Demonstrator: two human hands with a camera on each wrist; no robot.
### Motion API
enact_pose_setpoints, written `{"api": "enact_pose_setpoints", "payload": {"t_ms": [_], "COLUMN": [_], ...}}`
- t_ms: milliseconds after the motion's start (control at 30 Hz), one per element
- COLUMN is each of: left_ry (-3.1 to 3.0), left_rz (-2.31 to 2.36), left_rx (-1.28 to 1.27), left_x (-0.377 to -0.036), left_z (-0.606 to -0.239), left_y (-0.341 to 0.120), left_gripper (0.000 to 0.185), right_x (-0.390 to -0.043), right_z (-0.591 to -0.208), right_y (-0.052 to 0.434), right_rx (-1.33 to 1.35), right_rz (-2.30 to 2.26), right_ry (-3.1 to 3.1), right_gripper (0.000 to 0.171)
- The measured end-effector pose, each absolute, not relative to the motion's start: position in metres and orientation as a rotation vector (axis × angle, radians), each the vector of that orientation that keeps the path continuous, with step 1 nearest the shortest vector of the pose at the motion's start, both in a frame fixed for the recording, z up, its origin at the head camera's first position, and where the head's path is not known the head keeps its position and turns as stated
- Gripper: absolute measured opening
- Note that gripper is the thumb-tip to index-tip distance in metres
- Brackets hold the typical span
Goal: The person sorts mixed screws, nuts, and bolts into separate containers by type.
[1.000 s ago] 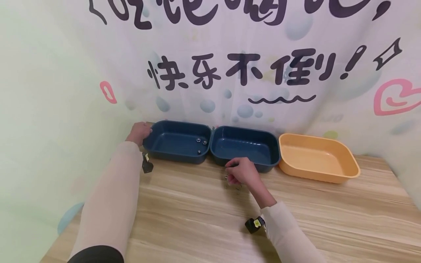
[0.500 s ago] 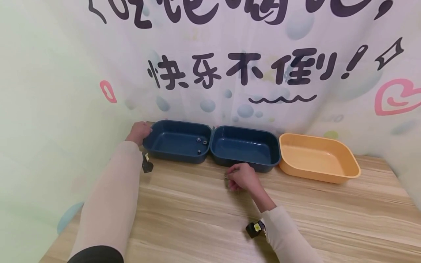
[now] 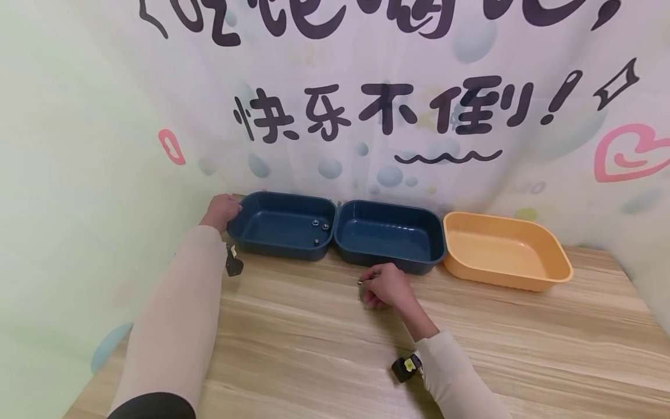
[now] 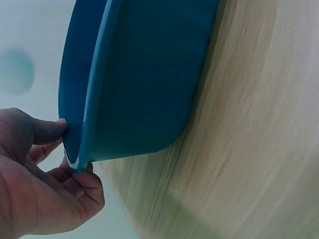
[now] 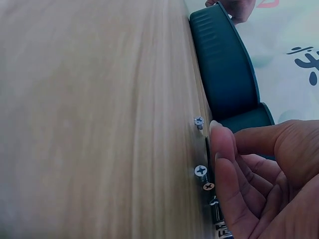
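My left hand [image 3: 222, 210] grips the left end rim of the left blue tray [image 3: 277, 250]; the left wrist view shows the thumb inside and the fingers [image 4: 75, 189] curled under that rim [image 4: 79, 149]. A few small metal pieces [image 3: 316, 224] lie in this tray. My right hand [image 3: 384, 285] rests on the wooden table [image 3: 314, 337] just in front of the middle blue tray [image 3: 389, 205]. In the right wrist view its fingertips [image 5: 219, 144] touch the table among several loose screws [image 5: 201, 171]. I see no screw pinched.
An empty orange tray [image 3: 523, 282] stands to the right of the middle blue tray [image 5: 246, 117]. A printed cloth backdrop [image 3: 392, 116] hangs right behind all three trays. A small black device [image 3: 407, 365] is strapped at my right wrist, another [image 3: 234, 262] at my left.
My right hand has slid slightly down and toward me over the screws in front of the middle blue tray. My left hand has stayed on the left tray's rim.
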State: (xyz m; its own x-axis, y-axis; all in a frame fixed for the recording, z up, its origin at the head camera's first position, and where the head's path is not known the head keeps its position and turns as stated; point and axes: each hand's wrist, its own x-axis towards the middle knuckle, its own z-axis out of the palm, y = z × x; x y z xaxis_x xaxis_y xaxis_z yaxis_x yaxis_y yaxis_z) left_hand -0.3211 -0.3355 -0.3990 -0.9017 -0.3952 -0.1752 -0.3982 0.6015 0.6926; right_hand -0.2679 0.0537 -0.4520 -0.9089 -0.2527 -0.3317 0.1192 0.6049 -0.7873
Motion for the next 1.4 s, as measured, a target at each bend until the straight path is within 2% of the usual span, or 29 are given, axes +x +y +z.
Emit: {"api": "enact_pose_setpoints", "payload": {"t_ms": [167, 267, 467, 767, 1067, 1233, 1400], "left_ry": [2.953, 2.967, 2.973, 3.129, 2.979, 2.906, 2.864], "left_rz": [1.044, 0.97, 0.924, 0.759, 1.06, 1.033, 0.935], "left_rx": [-0.654, -0.725, -0.916, -0.71, -0.459, -0.365, -0.308], "left_x": [-0.32, -0.318, -0.317, -0.333, -0.34, -0.345, -0.347], "left_z": [-0.399, -0.398, -0.384, -0.371, -0.361, -0.362, -0.37], "left_y": [-0.337, -0.333, -0.312, -0.257, -0.198, -0.176, -0.162], "left_gripper": [0.019, 0.018, 0.038, 0.04, 0.041, 0.027, 0.041], "right_x": [-0.265, -0.264, -0.259, -0.258, -0.259, -0.259, -0.26], "right_z": [-0.452, -0.454, -0.458, -0.46, -0.458, -0.459, -0.461], "right_y": [0.055, 0.055, 0.055, 0.056, 0.055, 0.055, 0.054], "right_rx": [-0.106, -0.107, -0.105, -0.112, -0.116, -0.116, -0.116], "right_rz": [-1.257, -1.265, -1.28, -1.284, -1.283, -1.289, -1.287], "right_ry": [2.397, 2.397, 2.421, 2.436, 2.436, 2.433, 2.436], "right_gripper": [0.011, 0.009, 0.006, 0.005, 0.005, 0.005, 0.005]}}
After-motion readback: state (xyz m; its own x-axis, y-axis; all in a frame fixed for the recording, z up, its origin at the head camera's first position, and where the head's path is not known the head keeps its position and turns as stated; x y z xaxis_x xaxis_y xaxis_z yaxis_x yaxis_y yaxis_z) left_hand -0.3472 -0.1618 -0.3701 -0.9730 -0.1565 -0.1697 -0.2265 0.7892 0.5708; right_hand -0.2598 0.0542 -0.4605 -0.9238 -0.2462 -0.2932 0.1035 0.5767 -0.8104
